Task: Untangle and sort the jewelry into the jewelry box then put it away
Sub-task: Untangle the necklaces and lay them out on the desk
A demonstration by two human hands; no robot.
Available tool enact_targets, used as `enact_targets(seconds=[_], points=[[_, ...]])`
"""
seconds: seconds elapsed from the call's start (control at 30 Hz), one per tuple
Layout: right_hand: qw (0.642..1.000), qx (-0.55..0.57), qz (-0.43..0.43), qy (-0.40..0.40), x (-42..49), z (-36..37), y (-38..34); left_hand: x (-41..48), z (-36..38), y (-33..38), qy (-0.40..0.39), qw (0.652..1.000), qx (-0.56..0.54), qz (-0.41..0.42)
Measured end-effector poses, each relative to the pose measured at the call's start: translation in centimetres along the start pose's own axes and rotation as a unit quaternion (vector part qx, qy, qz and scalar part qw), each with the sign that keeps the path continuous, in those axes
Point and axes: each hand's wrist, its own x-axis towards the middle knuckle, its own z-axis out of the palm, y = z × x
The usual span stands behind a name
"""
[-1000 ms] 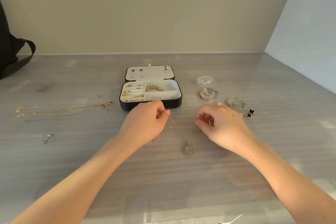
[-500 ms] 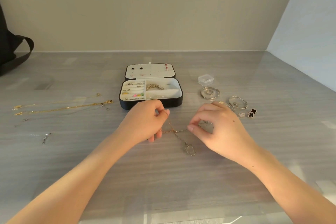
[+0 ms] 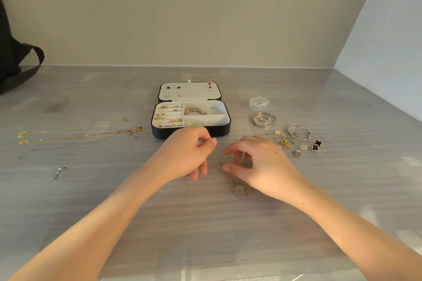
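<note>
An open black jewelry box [image 3: 225,131] with white compartments sits mid-table, holding rings, a beaded bracelet and earrings in its lid. Just in front of it, my left hand [image 3: 185,155] grips a thin rose-gold chain [image 3: 213,166] looped over its fingers. My right hand [image 3: 262,164] pinches the same chain near its knot between thumb and fingers. The chain's clear pendant [image 3: 239,190] lies on the table below my right hand.
Two gold necklaces [image 3: 77,136] lie stretched out at the left, with a small silver clasp piece [image 3: 59,173] nearer. To the right are a clear plastic case [image 3: 258,103], silver bangles [image 3: 264,119], loose earrings and black clover studs [image 3: 316,145]. A black bag [image 3: 16,64] stands far left.
My right hand has shifted left along the chain toward the knot and re-pinched it. My left hand has lowered slightly, with more chain wrapped around its fingers. The pendant stays on the table.
</note>
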Motion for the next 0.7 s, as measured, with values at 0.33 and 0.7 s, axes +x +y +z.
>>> enact_targets(seconds=[0.33, 0.7], points=[[0.990, 0.019, 0.032, -0.134, 0.9, -1.1, 0.3, -0.6, -1.1, -1.3, 0.043, 0.979, 0.181, 0.087], [0.993, 0.046, -0.046, -0.097, -0.5, -2.4, 2.0, -1.3, -0.6, -2.0, 0.066, 0.927, 0.319, 0.184]])
